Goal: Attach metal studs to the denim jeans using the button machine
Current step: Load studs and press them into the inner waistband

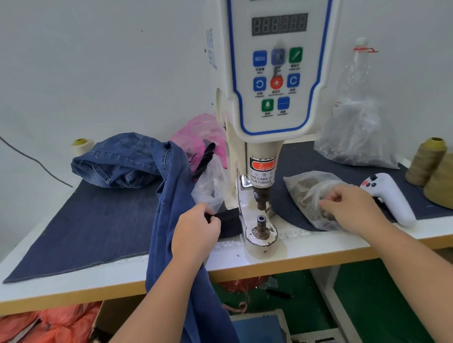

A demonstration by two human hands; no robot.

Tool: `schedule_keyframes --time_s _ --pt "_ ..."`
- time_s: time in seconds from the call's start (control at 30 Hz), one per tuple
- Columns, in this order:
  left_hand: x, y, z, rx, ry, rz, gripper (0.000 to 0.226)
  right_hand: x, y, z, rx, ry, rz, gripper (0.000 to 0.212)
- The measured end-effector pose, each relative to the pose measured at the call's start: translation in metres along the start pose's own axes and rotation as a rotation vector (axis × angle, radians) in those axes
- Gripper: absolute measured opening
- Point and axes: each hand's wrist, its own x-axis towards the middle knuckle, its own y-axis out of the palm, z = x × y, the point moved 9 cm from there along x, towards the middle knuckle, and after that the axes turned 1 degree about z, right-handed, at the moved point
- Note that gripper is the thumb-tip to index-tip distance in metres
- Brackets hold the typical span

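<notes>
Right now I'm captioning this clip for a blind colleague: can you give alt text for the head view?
At a servo button machine, a person's left hand pinches a dark fabric edge of the denim jeans beside the lower die, while the right hand reaches into a clear bag of studs. Thread cones and a white controller sit right.

Button machine (280, 63): cream-white body, panel edged in blue; btns blue, green, one red-orange; dark display. Red/orange warning label (262, 164) w/ black text below. Jeans (169, 200): mid-blue denim, faded patches; dark navy piece (229, 222) at the lower die. Table mat (91, 225): dark navy denim, fine weave. Tabletop (329, 242) white, tan edge. Thread cones (427, 160) olive-gold; small spool (81, 146) cream. Pink plastic bag (202, 133); clear bag (310, 195) w/ brownish-grey studs. White controller (389, 197), red & dark btns. Orange-red bags (44, 330) under the table; green floor (384, 294).
</notes>
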Motion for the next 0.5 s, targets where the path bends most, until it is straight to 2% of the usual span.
schedule_keyframes --time_s 0.1,0.17,0.5 --pt "-0.001 0.001 -0.001 0.017 0.015 0.008 0.010 -0.008 -0.007 0.012 0.117 -0.069 -0.084 0.024" --pt "0.000 0.002 -0.001 0.025 0.022 0.013 0.011 -0.013 -0.002 0.020 0.291 -0.079 -0.063 0.025" --pt "0.002 0.006 0.001 0.061 0.046 0.015 0.010 -0.060 0.080 0.060 1.014 0.152 0.373 0.037"
